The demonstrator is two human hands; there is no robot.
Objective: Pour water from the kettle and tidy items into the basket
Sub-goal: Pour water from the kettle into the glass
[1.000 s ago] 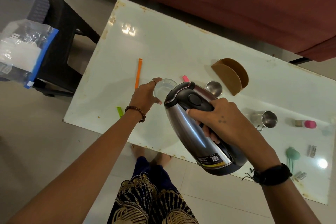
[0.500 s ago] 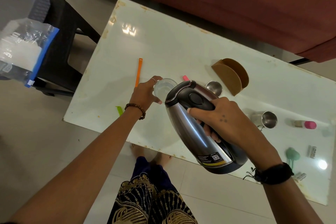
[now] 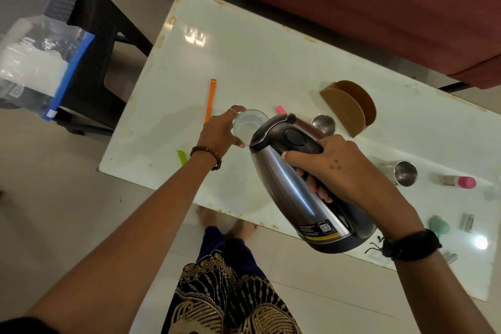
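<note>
Kettle (image 3: 301,184) tilted, right hand (image 3: 349,171) gripping

Little has changed: the steel electric kettle with black lid (image 3: 303,182) has tipped slightly further, spout lower over the clear glass (image 3: 248,123), while the right hand (image 3: 349,171) shifted marginally along its handle.

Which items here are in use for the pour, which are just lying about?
In use: steel kettle with black handle, clear glass, left hand, right hand.
Lying about: orange strip, brown holder, steel cup, pink-capped bottle.
</note>
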